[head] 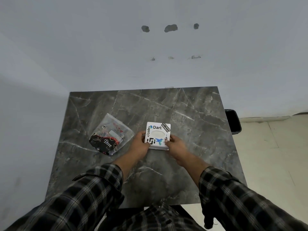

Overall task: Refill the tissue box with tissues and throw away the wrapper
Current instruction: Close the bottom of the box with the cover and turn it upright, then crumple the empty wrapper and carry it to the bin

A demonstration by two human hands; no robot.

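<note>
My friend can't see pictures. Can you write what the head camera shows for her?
Two hands, left hand and right hand, hold a white tissue box covered in stickers on a dark marble table. A clear tissue wrapper lies to its left, and a black bin stands past the table's right edge.

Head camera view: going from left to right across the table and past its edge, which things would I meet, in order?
Tissue wrapper → left hand → tissue box → right hand → black bin beyond the table's right edge.
</note>
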